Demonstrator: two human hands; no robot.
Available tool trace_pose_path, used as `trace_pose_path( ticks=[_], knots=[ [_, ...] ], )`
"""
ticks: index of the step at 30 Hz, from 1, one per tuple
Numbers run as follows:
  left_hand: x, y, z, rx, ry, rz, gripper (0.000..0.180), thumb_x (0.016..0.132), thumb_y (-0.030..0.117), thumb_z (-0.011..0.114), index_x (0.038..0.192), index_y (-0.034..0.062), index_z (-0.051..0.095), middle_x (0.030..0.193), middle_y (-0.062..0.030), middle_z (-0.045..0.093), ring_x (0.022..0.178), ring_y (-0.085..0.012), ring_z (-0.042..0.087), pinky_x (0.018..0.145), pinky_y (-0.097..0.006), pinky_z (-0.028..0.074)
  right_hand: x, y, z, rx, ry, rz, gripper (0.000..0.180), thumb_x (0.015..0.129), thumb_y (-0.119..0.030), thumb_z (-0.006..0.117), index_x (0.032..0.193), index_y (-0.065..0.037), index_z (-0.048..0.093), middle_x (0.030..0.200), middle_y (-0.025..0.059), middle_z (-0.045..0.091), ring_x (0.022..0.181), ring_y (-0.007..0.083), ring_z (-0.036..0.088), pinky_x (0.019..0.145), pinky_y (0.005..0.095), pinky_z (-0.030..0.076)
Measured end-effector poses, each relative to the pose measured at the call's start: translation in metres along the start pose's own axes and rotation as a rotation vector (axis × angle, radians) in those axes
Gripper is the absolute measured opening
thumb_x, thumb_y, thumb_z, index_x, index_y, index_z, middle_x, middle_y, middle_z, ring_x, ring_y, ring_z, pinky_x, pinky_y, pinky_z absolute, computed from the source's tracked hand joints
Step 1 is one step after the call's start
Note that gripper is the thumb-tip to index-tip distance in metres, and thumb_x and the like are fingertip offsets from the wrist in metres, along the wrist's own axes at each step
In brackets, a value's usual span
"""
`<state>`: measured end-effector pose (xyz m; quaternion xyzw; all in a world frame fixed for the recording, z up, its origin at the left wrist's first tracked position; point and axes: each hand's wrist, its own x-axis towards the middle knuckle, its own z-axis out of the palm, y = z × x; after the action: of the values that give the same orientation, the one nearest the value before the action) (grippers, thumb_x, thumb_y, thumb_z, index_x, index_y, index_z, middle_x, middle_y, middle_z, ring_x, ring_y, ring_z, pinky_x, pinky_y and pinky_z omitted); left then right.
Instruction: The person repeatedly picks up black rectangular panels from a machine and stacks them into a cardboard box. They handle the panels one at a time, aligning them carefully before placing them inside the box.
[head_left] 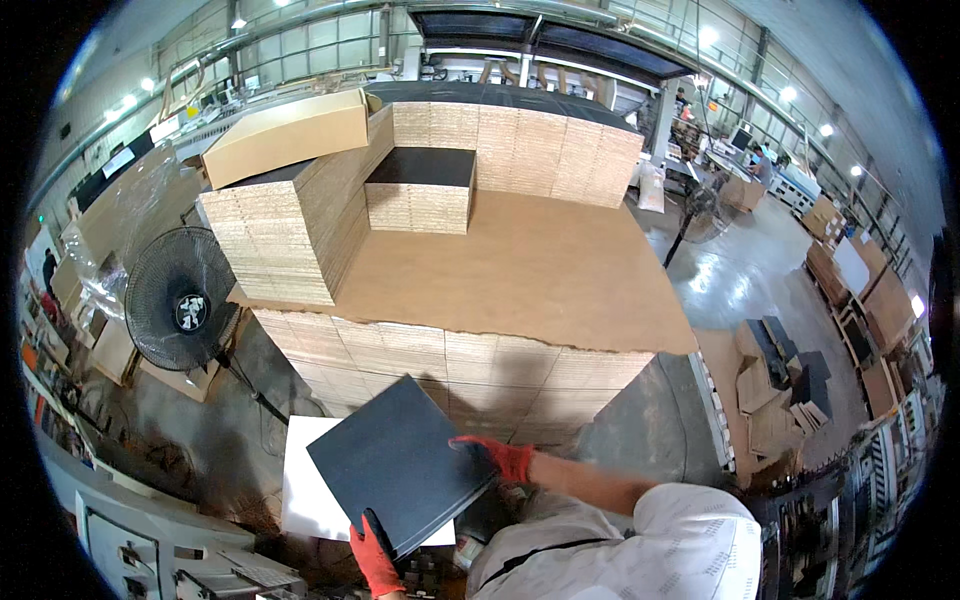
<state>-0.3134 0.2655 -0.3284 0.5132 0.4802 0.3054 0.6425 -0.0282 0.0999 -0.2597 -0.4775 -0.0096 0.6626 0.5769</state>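
Between my two hands is a flat black square board [400, 465], tilted in front of my body. A double line along its lower right edge suggests more than one layer, but I cannot tell for sure. My left hand [374, 562], in a red glove with dark fingers, grips the near corner. My right hand [500, 460], gloved alike, closes on the right corner, its fingers lying over the top face. Partly hidden beneath the board is a white panel [303, 490]. Beyond it stands a large stack of light-edged boards [450, 360].
A brown sheet [520, 270] covers the near stack. Black-topped stacks [420, 165] rise on it at left and back, with a cardboard piece [290, 135] on the left one. Fans stand at left [170, 290] and right [708, 215]. More boards [770, 400] lie at right; machinery [150, 540] is at lower left.
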Motion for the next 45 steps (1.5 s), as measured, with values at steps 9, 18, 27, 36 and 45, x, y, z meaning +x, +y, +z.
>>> trace_pose_path(
  ticks=[9,18,27,36,45],
  knots=[
    [-0.015,-0.069,0.073,-0.356,-0.152,0.231,0.06,0.098,0.037,0.054,0.145,0.002,0.04,0.14,-0.0147,0.051,0.124,-0.0319,0.051,0.108,-0.044,0.039,-0.001,-0.154,0.143,-1.417,0.135,-0.357,0.095,0.077,-0.065,0.068,0.14,0.002,0.042,0.125,0.0226,0.055,0.115,0.0329,0.056,0.097,0.0428,0.043],
    [-0.018,0.022,0.043,-0.007,0.198,0.194,0.037,0.1,0.019,0.053,0.065,0.0084,0.045,0.063,0.0056,0.039,0.059,-0.0071,0.037,0.056,-0.023,0.034,-0.021,-0.101,0.186,-1.924,0.184,-0.89,0.102,0.069,-0.054,0.074,0.147,-0.001,0.036,0.119,0.0191,0.05,0.108,0.033,0.051,0.094,0.0439,0.039],
    [0.075,0.15,-0.028,0.062,0.106,0.846,0.057,0.103,0.035,0.045,0.148,-0.0003,0.039,0.149,-0.0136,0.042,0.139,-0.0254,0.039,0.116,-0.038,0.025,-0.018,-0.092,0.199,-1.88,0.266,-0.952,0.101,0.069,-0.059,0.071,0.146,-0.004,0.038,0.116,0.0165,0.051,0.108,0.0317,0.051,0.095,0.0425,0.037],
    [0.208,0.032,-0.111,-0.216,-0.318,0.734,0.048,0.099,0.01,0.05,0.146,0.002,0.042,0.15,-0.0083,0.045,0.133,-0.0191,0.044,0.114,-0.034,0.032,-0.022,-0.08,0.18,-1.738,0.196,-1.234,0.096,0.068,-0.053,0.079,0.141,0.0,0.044,0.133,0.0168,0.05,0.12,0.0327,0.05,0.099,0.0452,0.038],
    [0.112,0.091,-0.049,-0.287,-0.21,0.629,0.1,0.085,0.071,0.057,0.151,0.0005,0.033,0.157,-0.0114,0.035,0.145,-0.0252,0.03,0.119,-0.04,0.019,-0.024,-0.04,0.116,-1.0,0.05,-1.207,0.099,0.069,0.003,0.072,0.155,-0.003,0.022,0.16,0.0168,0.025,0.146,0.0319,0.029,0.12,0.0424,0.024]
  ],
)
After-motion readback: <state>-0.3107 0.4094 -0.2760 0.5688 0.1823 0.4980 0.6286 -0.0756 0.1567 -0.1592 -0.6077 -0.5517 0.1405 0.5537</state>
